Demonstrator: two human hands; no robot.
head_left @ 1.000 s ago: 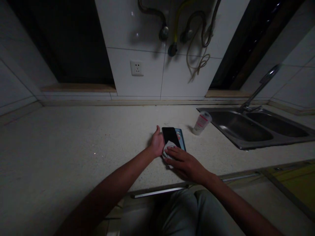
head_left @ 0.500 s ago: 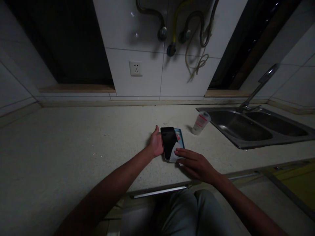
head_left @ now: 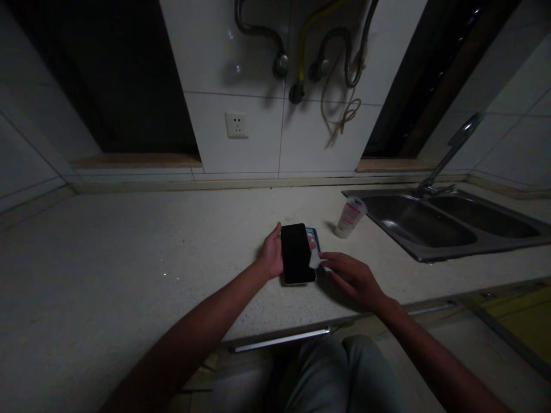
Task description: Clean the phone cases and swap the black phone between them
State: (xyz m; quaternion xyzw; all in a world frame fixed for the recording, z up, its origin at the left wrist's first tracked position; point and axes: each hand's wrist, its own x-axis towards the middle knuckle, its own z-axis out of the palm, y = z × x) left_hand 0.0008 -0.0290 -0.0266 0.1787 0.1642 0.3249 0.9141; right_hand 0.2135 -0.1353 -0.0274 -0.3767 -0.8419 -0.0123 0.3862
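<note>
A dark-screened phone (head_left: 296,254) rests in my left hand (head_left: 272,254), which grips it by its left side with the thumb along the edge. My right hand (head_left: 350,276) pinches a white wipe (head_left: 315,261) at the phone's right edge, near the lower half. Most of the screen shows uncovered. Just behind the phone's right side lies a blue case (head_left: 315,234) with a pink and white pattern, partly hidden by the phone and the wipe.
Right of the case stands a clear plastic cup (head_left: 350,217) with red print. A double steel sink (head_left: 413,256) with a faucet (head_left: 451,150) is set into the pale countertop (head_left: 129,252). Hoses and a socket (head_left: 236,125) are on the tiled wall. A metal handle (head_left: 282,339) runs below the counter edge.
My right hand has shifted right with the wipe, from over the lower screen to the phone's right edge. More of the screen is bare. My left hand still holds the phone.
</note>
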